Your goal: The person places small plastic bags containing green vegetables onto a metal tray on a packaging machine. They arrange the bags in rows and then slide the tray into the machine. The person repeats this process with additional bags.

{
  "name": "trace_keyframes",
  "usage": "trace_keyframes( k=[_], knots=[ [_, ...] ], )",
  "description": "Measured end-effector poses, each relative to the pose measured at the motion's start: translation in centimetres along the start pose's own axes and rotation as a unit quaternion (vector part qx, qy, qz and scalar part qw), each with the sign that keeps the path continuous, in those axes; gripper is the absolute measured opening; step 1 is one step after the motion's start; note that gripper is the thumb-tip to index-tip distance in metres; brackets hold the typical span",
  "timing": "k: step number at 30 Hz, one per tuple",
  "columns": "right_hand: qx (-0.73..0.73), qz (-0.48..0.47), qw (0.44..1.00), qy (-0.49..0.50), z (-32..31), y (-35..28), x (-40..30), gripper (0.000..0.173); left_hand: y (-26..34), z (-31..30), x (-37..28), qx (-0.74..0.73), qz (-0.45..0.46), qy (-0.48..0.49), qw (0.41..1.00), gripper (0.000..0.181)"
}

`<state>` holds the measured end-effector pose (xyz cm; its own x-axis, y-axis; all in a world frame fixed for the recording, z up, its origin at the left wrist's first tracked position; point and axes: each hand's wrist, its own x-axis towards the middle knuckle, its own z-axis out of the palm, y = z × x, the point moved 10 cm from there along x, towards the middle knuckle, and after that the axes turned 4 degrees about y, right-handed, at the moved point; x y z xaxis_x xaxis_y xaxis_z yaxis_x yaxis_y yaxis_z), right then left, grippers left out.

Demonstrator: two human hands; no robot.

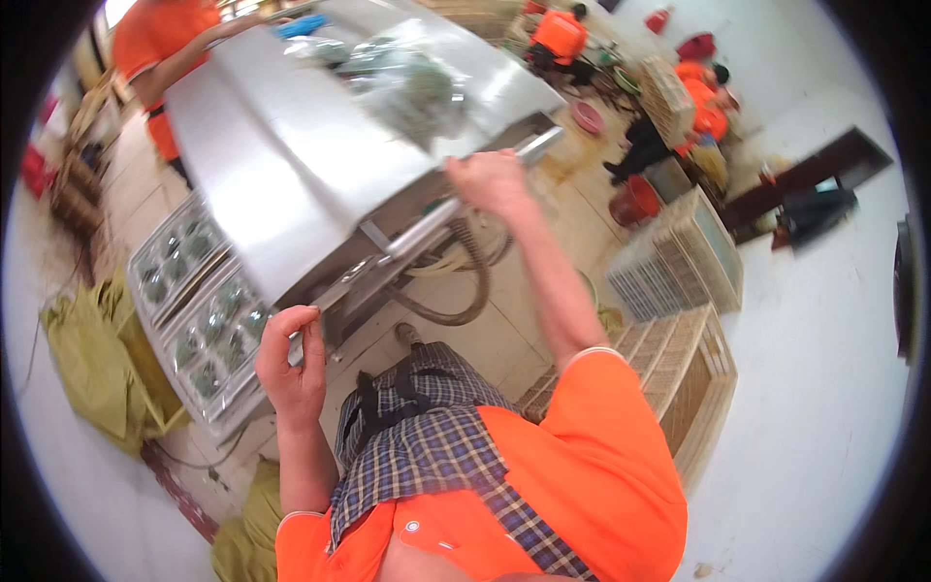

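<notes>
Before me stands a stainless-steel packing machine, likely a vacuum sealer, with a broad sloping lid [291,167]. My right hand [489,182] is wrapped around the metal handle bar [425,227] along the lid's front edge. My left hand [292,356] is at the lid's near left corner, thumb and fingers curled into a ring; whether it grips the bar there is unclear. On the machine's left bed [218,418] lie clear plastic packs [231,320] with green contents, in two groups. More clear bags [414,80] with green contents lie blurred on the steel surface beyond the lid.
A co-worker [164,44] in orange stands across the machine, one hand near a blue item [302,27]. A ribbed hose [476,291] loops under the front edge. Woven crates [684,254] and a red bucket [634,200] stand right; olive sacks [102,356] lie left. Several people sit farther back.
</notes>
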<state>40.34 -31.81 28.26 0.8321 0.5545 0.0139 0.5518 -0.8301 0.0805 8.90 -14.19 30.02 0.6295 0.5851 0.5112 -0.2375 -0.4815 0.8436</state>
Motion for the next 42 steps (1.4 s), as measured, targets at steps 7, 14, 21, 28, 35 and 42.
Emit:
trace_keyframes(
  k=[7, 14, 21, 28, 35, 42],
  knots=[
    [0.113, -0.156, 0.963, 0.19, -4.9, -11.8, -8.3, 0.048, 4.5, 5.1, 3.0, 0.214, 0.074, -0.081, 0.971, 0.032],
    [0.224, -0.378, 0.895, -0.077, 2.5, -25.3, -13.0, 0.061, -5.9, -5.1, -3.8, 0.423, -0.216, -0.098, 0.875, 0.054],
    [0.25, -0.463, 0.839, -0.135, 15.6, -35.0, -17.7, 0.058, -16.7, -13.1, -12.7, 0.484, -0.236, 0.024, 0.842, 0.056],
    [0.258, -0.478, 0.811, -0.217, 19.5, -36.8, -18.2, 0.053, -19.7, -13.6, -15.7, 0.524, -0.177, 0.068, 0.831, 0.045],
    [0.282, -0.48, 0.798, -0.23, 19.7, -37.1, -18.0, 0.051, -20.3, -14.1, -16.0, 0.499, -0.18, 0.09, 0.843, 0.042],
    [0.492, -0.541, 0.68, -0.062, 15.9, -33.9, -16.7, 0.03, -20.5, -12.3, -14.0, 0.178, -0.27, 0.261, 0.909, 0.028]
  ],
)
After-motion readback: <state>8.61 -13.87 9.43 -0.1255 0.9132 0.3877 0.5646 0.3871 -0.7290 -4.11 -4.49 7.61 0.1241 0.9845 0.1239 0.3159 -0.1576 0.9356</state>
